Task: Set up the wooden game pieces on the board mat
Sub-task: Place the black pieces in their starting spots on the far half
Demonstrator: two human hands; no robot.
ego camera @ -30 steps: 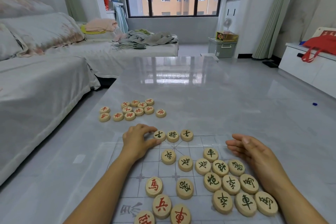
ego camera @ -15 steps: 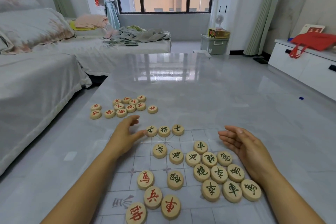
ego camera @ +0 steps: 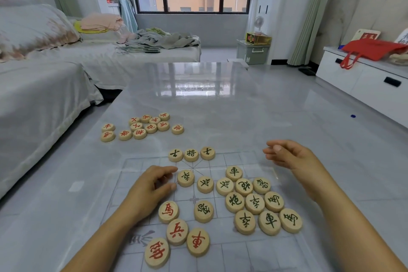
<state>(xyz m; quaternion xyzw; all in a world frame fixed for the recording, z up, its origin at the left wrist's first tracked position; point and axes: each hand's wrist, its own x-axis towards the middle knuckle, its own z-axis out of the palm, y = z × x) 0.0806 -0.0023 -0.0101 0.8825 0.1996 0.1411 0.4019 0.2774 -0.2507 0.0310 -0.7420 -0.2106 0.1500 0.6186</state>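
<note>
A pale gridded board mat [ego camera: 242, 252] lies on the glossy grey table. Three dark-lettered wooden discs [ego camera: 191, 154] stand in a row on its far edge. More dark-lettered discs [ego camera: 254, 202] crowd the mat's right half. Several red-lettered discs [ego camera: 176, 232] sit near me on the mat. My left hand [ego camera: 150, 187] rests on the mat with loosely curled fingers, index and thumb tips right beside one dark-lettered disc [ego camera: 186, 178]; I cannot tell if they touch it. My right hand [ego camera: 291, 158] hovers over the mat's far right corner, fingers relaxed, holding nothing.
A loose group of red-lettered discs [ego camera: 141, 127] lies on the table [ego camera: 220, 106] beyond the mat's left corner. A covered sofa [ego camera: 39, 99] runs along the left. A white cabinet [ego camera: 364, 81] with a red bag stands at the right.
My left hand has drawn back from the far row of three discs to the disc in the second row. My right hand has lifted slightly up and outward.
</note>
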